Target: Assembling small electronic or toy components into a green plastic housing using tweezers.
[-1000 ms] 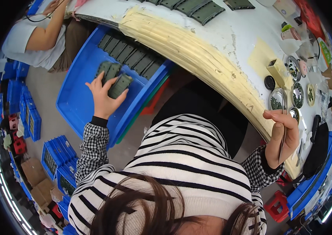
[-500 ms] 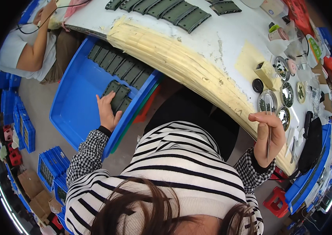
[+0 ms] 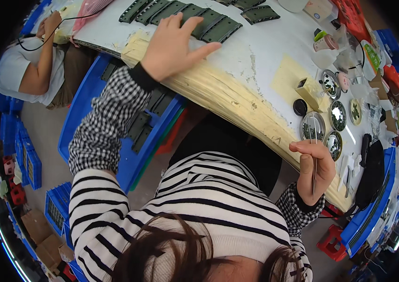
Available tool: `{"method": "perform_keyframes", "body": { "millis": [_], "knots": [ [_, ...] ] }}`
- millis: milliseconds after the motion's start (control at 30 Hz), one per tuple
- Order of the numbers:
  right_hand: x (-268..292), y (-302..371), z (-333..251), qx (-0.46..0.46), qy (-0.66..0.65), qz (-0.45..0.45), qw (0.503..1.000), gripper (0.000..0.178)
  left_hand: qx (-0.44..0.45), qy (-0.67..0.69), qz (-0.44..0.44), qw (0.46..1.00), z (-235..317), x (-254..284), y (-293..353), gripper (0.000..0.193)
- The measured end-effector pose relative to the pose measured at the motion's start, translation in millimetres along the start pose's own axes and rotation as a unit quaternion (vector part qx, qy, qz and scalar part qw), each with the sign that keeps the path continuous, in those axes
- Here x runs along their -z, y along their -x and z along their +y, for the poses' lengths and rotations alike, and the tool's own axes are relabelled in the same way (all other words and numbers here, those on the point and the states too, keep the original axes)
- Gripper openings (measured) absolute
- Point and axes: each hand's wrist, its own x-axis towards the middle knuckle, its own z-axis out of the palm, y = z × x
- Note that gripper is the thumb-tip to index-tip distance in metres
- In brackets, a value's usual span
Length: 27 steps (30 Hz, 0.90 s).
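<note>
My left hand (image 3: 173, 49) is over the far left part of the white table, fingers spread, holding nothing. It partly covers a row of dark green rectangular panels (image 3: 220, 29); whether it touches them I cannot tell. Another green panel (image 3: 261, 15) lies to their right. Below my left forearm is a blue bin (image 3: 76, 115) with more dark green panels (image 3: 139, 131) inside, partly hidden by my sleeve. At the table's right front edge, my right hand (image 3: 319, 164) is closed around thin metal tweezers (image 3: 314, 182), their tips pointing away over a round dish (image 3: 308, 126).
Several round dishes (image 3: 337, 116) with small dark pieces stand on the right, beside a yellow block (image 3: 311, 96) and a black round lid (image 3: 299, 107). Layered yellow tape (image 3: 227, 84) lines the table edge. A person (image 3: 35, 70) sits at far left; a red stool (image 3: 333, 242) is lower right.
My left hand has left the panels in the blue bin and moved up and right over the table, empty. My right hand keeps the tweezers in nearly the same place.
</note>
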Motion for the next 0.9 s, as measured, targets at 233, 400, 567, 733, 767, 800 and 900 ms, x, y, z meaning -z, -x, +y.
{"method": "perform_keyframes", "body": {
  "millis": [233, 400, 567, 733, 767, 800, 900],
  "knots": [
    [4.0, 22.2, 4.5, -0.025, 0.008, 0.041, 0.999, 0.015, 0.031, -0.042, -0.143, 0.988, 21.2, 4.9, -38.8, 0.048],
    [2.8, 20.8, 13.1, -0.031, 0.062, 0.022, 0.997, 0.024, 0.040, 0.005, -0.169, 0.985, 21.4, -5.2, -38.5, 0.051],
    [-5.6, 14.5, 3.4, -0.018, 0.074, 0.015, 0.997, 0.025, 0.000, -0.003, -0.098, 0.995, 15.5, -3.2, -32.7, 0.053],
    [-10.0, 8.1, 6.8, -0.016, 0.074, 0.001, 0.997, 0.026, -0.030, 0.063, -0.084, 0.994, 17.3, 16.0, -11.1, 0.053],
    [-10.8, 7.9, 6.6, -0.018, 0.073, 0.000, 0.997, 0.027, -0.062, 0.061, -0.054, 0.995, 12.2, 17.9, -2.7, 0.054],
    [-10.1, 8.7, 3.5, -0.029, 0.085, 0.016, 0.996, 0.027, -0.077, 0.107, -0.051, 0.990, 10.6, 25.1, -2.0, 0.051],
    [-3.3, 6.2, -5.0, -0.022, 0.085, 0.014, 0.996, 0.030, -0.011, 0.153, -0.001, 0.988, -2.5, 88.7, 40.8, 0.049]
  ]
}}
